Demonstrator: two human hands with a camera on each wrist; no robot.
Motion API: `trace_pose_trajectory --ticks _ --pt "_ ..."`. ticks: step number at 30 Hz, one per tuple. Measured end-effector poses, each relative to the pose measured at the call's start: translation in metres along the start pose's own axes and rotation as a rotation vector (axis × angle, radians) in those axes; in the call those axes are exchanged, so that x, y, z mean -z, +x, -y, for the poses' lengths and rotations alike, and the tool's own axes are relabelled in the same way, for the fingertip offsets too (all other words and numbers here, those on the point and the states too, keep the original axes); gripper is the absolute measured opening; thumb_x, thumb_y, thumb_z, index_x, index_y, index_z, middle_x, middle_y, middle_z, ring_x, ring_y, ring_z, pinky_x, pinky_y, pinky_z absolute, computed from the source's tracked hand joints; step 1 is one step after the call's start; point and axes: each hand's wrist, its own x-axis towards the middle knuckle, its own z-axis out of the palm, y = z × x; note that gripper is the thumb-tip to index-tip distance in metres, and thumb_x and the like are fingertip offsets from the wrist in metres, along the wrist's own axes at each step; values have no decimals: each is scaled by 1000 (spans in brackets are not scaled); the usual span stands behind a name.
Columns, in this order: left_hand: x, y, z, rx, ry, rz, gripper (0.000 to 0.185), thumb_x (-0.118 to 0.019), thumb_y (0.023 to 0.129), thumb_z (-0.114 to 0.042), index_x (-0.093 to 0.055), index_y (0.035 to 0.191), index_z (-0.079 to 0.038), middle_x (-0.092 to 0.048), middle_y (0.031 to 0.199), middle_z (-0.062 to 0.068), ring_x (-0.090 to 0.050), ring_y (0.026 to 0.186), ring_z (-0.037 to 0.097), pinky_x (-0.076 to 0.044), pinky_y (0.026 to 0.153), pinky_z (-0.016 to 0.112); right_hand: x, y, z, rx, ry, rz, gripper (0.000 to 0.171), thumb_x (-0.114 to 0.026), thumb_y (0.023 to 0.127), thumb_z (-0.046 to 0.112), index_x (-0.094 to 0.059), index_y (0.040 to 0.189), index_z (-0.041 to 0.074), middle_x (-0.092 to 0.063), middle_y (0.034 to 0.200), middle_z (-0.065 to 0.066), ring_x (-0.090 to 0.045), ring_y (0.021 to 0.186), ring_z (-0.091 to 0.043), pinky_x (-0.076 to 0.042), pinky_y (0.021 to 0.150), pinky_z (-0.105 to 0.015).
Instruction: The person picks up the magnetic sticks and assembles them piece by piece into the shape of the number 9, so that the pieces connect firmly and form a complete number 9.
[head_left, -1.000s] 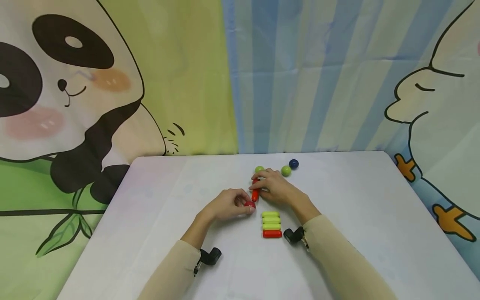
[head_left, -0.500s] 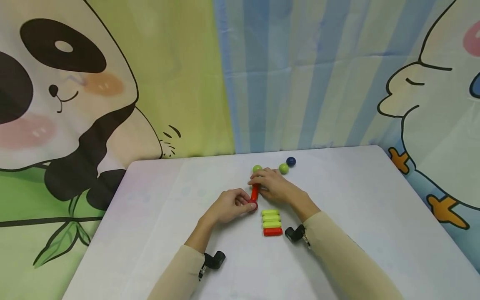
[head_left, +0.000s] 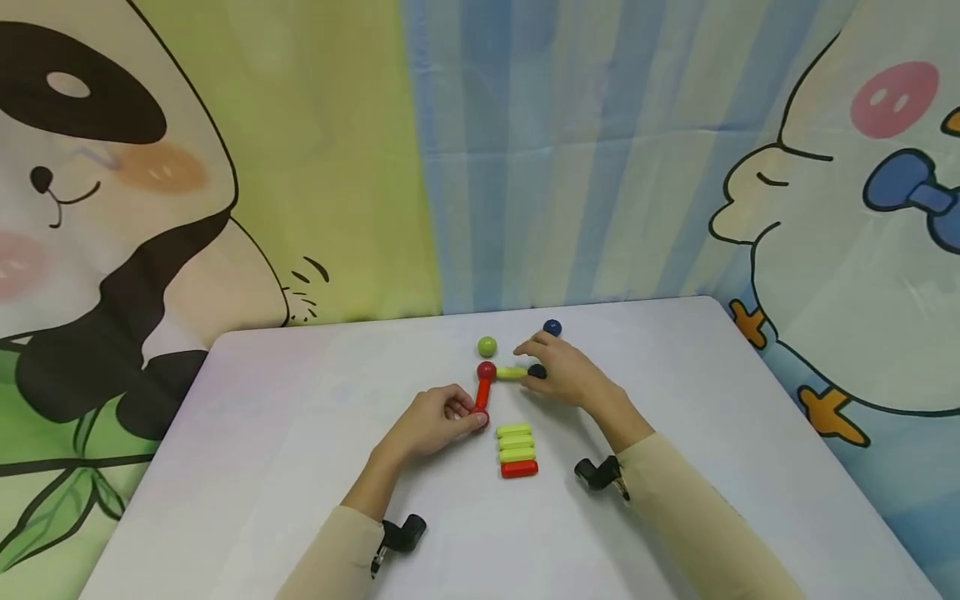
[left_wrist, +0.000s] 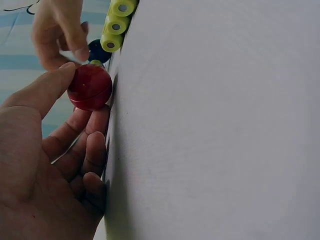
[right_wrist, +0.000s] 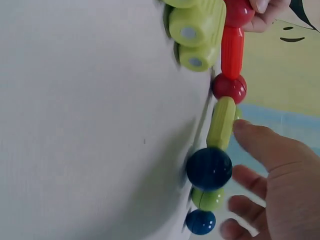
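Left hand (head_left: 438, 421) pinches the near red ball (left_wrist: 90, 86) between thumb and fingers, at one end of an angled chain (head_left: 484, 392) on the white table (head_left: 247, 433). From that ball a red rod (head_left: 483, 397) leads to the far red ball (head_left: 487, 371), where a yellow-green rod (head_left: 512, 373) branches rightward to a dark blue ball (right_wrist: 209, 169). The right hand (head_left: 566, 372) is just beside that end, fingers spread and slightly bent, nothing visibly gripped — so the branch seems to rely on its joints alone.

Grey discs (right_wrist: 188, 33) on the spare yellow-green rods (head_left: 516, 442) suggest magnets; if so, a brush of the right thumb (right_wrist: 260, 142) could swing the branch or snap it loose, and a tug from the left could part the red rod. The loose green ball (head_left: 487, 347) near the corner could roll or cling if nudged.

In the head view the right hand hides a second green ball (right_wrist: 207, 199); the right wrist view shows it — partly blocked — by another blue ball (head_left: 552, 327), contact unclear. Whether the thumb touches the yellow-green rod cannot be told. In the left wrist view, the near red ball blocks most of the chain.
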Motion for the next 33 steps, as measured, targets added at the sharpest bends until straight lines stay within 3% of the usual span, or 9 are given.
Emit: trace_pose_trajectory --ticks 3,6,12,19,26,33 --pt "5 -8 3 12 6 -15 33 -69 79 -55 -62 93 -25 -63 82 -9 -58 74 11 -47 68 31 -4 -1 1 -67 46 80 41 -73 82 27 -62 119 14 -56 115 -3 -56 101 -21 -47 89 -39" --pt "8 -12 2 9 20 -27 31 -69 79 -54 -62 91 -27 -63 81 -10 -59 74 10 -47 68 30 -8 -4 -1 -108 103 106 38 -73 82 20 -61 118 13 -58 113 -3 -56 96 -19 -48 85 -36" --pt "11 -5 -5 -52 31 -19 29 -68 81 -52 -62 91 -26 -64 82 -9 -60 74 9 -48 69 30 -13 -7 -10 -186 182 34 39 -71 84 20 -58 120 13 -60 107 0 -57 85 -14 -49 76 -32" --pt "15 -1 -3 -36 25 -19 22 -71 82 -43 -62 90 -24 -63 80 -6 -58 72 12 -48 67 31 -26 -9 -15 -197 295 -10 41 -66 89 28 -57 127 15 -59 106 0 -55 85 -15 -48 75 -32" --pt "5 3 0 -104 30 -14 28 -70 83 -42 -57 101 -24 -62 87 -7 -58 75 10 -48 69 28 -33 -10 -19 -206 239 -52 38 -61 91 35 -58 126 21 -56 106 0 -52 83 -16 -45 73 -32" --pt "10 9 1 -163 110 30 20 -64 89 -39 -59 107 -31 -59 96 -11 -55 82 10 -46 74 29 -27 -2 -16 -210 228 9 40 -55 94 38 -56 131 20 -55 124 -5 -54 99 -22 -44 87 -44"
